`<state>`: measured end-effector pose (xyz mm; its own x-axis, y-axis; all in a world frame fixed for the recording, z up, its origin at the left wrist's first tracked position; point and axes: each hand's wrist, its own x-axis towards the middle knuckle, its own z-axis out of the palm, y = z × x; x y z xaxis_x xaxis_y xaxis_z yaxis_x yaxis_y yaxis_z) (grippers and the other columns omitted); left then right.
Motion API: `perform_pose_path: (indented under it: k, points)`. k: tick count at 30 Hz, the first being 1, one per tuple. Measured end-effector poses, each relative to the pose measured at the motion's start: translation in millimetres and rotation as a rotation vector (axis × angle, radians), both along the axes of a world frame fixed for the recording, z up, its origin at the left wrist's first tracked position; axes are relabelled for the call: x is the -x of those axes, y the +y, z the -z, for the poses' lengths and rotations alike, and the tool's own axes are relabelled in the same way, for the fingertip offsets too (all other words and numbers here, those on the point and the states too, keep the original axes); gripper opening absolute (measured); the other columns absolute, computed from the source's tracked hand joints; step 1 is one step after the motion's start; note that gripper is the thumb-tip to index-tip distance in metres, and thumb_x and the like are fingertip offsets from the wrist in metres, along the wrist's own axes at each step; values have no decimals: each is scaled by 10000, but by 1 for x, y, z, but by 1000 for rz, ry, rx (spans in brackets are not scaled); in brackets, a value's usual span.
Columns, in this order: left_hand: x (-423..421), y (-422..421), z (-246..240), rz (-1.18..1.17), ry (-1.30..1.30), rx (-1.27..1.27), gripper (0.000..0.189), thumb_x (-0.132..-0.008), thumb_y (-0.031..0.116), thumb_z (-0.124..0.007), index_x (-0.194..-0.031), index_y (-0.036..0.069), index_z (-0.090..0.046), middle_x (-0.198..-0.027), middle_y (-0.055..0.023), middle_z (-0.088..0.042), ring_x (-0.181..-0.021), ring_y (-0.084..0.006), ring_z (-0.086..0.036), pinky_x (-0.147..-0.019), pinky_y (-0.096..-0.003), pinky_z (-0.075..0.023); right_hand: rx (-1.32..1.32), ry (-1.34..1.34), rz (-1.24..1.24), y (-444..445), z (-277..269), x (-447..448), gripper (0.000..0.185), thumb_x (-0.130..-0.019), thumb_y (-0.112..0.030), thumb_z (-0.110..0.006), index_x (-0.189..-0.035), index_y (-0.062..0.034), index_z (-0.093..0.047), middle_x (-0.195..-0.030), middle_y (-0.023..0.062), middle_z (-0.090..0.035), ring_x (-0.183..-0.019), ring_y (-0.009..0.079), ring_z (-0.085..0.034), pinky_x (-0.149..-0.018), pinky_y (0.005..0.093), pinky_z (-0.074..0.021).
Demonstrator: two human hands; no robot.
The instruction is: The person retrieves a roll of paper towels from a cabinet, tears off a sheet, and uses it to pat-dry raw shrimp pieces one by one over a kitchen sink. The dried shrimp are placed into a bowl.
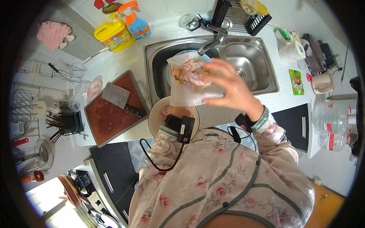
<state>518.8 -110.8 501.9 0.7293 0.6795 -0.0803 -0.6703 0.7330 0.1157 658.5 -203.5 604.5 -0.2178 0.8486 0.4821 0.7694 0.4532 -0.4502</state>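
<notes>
Raw chicken pieces point(191, 74) lie in a translucent white plastic container point(188, 95), possibly a bag, above the front edge of the sink. My left hand point(184, 110) supports it from behind and below, mostly hidden by it. Over its right side, my right hand point(231, 88) is spread, blurred, with thumb and fingers apart; contact is unclear. Below my left wrist stands a cream bowl point(152, 116) with some raw meat point(165, 111) in it. A light blue basin point(168, 72) sits in the left sink bowl, partly hidden behind the container.
Left of me, a cleaver point(116, 95) lies on a wet brown cutting board point(111, 122), beside bagged meat point(95, 87). The faucet point(214, 42) reaches over the double sink point(256, 57). Yellow detergent point(114, 32) and a spray bottle point(138, 25) stand behind; a paper roll point(291, 52) is right.
</notes>
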Motion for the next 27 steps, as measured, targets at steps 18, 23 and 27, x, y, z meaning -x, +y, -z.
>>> perform_pose_path:
  k: [18,23,27]
  points:
    - [4,-6,23,-1,-355,-5,562,-945,567,-305,-1266,143,-487,-1234,-93,-552,-1145,-272,-516,-995,-433,-383,-17,21,18,0,34,58,183,-700,-223,-740,-804,-100,-653,-1326,67,-476,-1359,331,-282,-1110,562,-119]
    - [2,-2,19,-80,-235,45,582,-924,612,-314,-1217,157,-529,-1190,-81,-577,-1098,-277,-546,-950,-435,-422,-52,47,80,5,35,50,140,-735,-190,-709,-824,-98,-654,-1355,99,-454,-1357,356,-275,-1094,576,-148]
    - [-1,-10,5,-78,-118,-81,690,-858,722,-316,-1227,176,-519,-1226,-46,-556,-1121,-247,-537,-941,-446,-423,-83,203,304,19,35,38,81,-794,-117,-673,-836,-55,-640,-1357,161,-454,-1349,393,-278,-1081,505,-223]
